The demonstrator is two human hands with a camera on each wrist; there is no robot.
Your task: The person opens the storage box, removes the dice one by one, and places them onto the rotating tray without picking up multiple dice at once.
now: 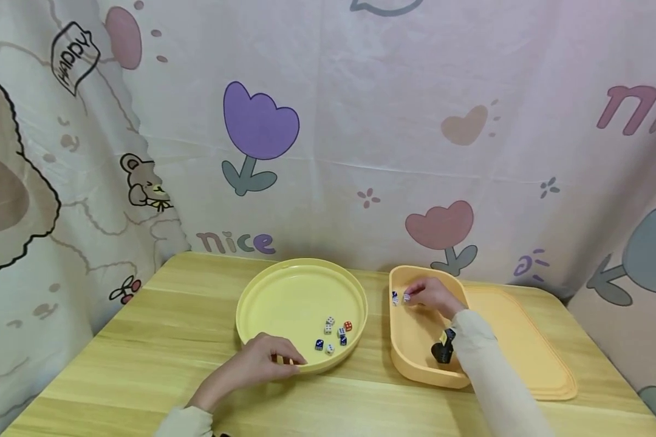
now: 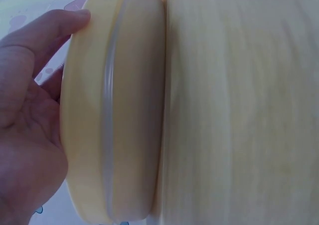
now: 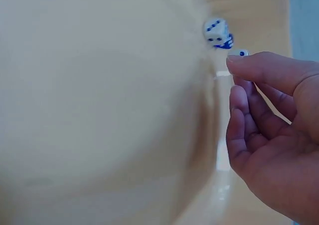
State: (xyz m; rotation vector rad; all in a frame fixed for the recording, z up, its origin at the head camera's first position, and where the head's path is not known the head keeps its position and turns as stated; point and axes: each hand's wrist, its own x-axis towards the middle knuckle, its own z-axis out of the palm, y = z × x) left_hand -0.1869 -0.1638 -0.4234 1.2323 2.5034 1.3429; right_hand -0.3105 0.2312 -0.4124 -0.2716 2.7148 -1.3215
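In the head view my left hand (image 1: 270,359) holds the near rim of a round yellow tray (image 1: 276,267). The left wrist view has the thumb against the tray's outer wall (image 2: 89,115), the other fingers partly hidden behind the rim. Several white and blue dice and a red die (image 1: 348,326) lie at the tray's right side. Inside the orange bin (image 1: 432,380), my right hand (image 1: 433,295) pinches a white die (image 3: 241,52) between thumb and fingers. Close to those fingertips are another white die (image 3: 216,32) and a blue die (image 3: 228,42), by the bin's left wall.
A black object with a yellow patch (image 1: 443,347) lies in the bin beneath the right forearm. Right of the bin, a flat orange lid (image 1: 525,340) rests on the wooden table (image 1: 142,346). A printed curtain (image 1: 328,121) hangs behind the table.
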